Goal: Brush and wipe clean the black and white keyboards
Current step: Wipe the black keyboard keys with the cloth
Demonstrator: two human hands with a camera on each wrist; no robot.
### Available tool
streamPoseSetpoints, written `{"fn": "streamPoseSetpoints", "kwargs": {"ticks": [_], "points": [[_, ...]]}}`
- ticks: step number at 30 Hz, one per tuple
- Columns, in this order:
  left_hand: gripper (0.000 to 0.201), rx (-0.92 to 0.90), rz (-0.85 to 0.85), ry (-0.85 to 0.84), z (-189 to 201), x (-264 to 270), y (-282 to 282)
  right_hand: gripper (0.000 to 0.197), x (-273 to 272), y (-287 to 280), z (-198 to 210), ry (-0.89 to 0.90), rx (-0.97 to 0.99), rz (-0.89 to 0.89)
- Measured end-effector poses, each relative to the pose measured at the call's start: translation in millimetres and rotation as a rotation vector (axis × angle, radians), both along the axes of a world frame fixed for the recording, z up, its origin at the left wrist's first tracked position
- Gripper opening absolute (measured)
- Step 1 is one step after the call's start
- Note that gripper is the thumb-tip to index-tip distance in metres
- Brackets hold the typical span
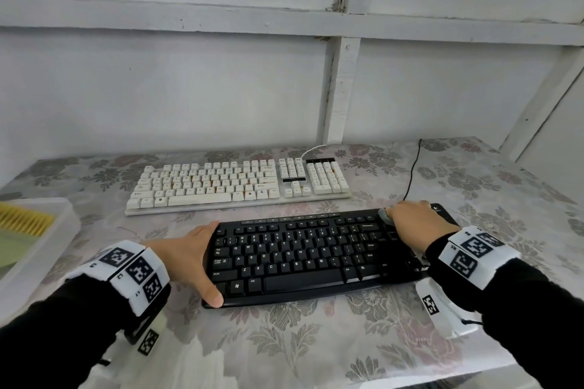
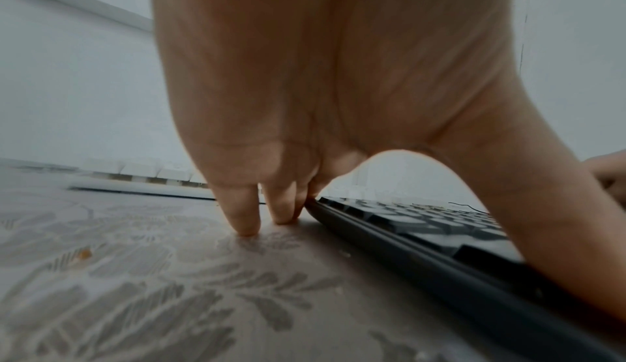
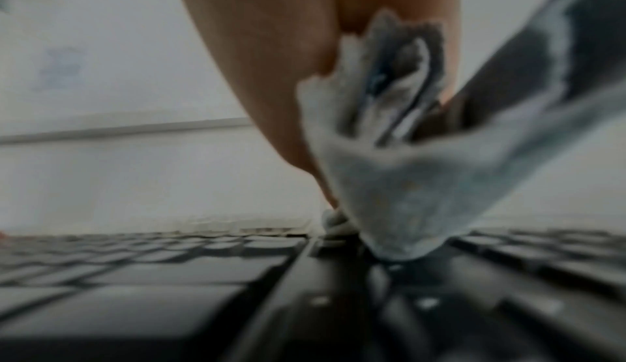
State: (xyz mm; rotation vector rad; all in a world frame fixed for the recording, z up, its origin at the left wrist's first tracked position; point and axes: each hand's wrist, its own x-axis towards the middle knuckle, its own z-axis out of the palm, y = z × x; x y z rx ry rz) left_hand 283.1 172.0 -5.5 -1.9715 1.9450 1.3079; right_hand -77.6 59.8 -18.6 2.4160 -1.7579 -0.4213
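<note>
The black keyboard (image 1: 309, 256) lies near me on the flowered tablecloth, with the white keyboard (image 1: 240, 183) behind it. My left hand (image 1: 192, 259) braces the black keyboard's left end, fingers straight along its edge (image 2: 389, 236) and thumb at its front corner. My right hand (image 1: 414, 224) grips a bunched grey cloth (image 3: 406, 180) and presses it onto the keys at the keyboard's right end, near the top row. A bit of the cloth (image 1: 384, 215) pokes out by the fingers.
A clear plastic box (image 1: 41, 249) at the left table edge holds a yellow brush (image 1: 25, 223) and a green item. A black cable (image 1: 412, 174) runs back from the black keyboard. A white wall stands close behind the table.
</note>
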Motion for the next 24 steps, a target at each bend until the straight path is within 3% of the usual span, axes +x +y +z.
{"fn": "streamPoseSetpoints", "kwargs": {"ticks": [5, 7, 11, 17, 24], "points": [[0.157, 0.001, -0.002, 0.002, 2.6, -1.5, -0.5, 0.023, -11.9, 3.6, 19.4, 0.107, 0.038, -0.094], [0.155, 0.001, -0.004, 0.012, 3.3, -2.4, -0.7, 0.035, -7.2, 7.9, 32.1, 0.069, 0.047, -0.06], [0.15, 0.016, 0.007, 0.009, 5.0, -4.7, -0.7, 0.047, 37.3, 26.0, 35.9, -0.121, 0.068, 0.139], [0.151, 0.015, 0.005, 0.007, 5.3, -4.5, -0.2, 0.042, 78.8, 31.4, 14.5, -0.148, 0.076, 0.333], [0.138, 0.016, 0.012, 0.038, 8.8, -7.8, 0.9, 0.033, 23.3, 22.7, 17.5, -0.081, 0.069, 0.079]]}}
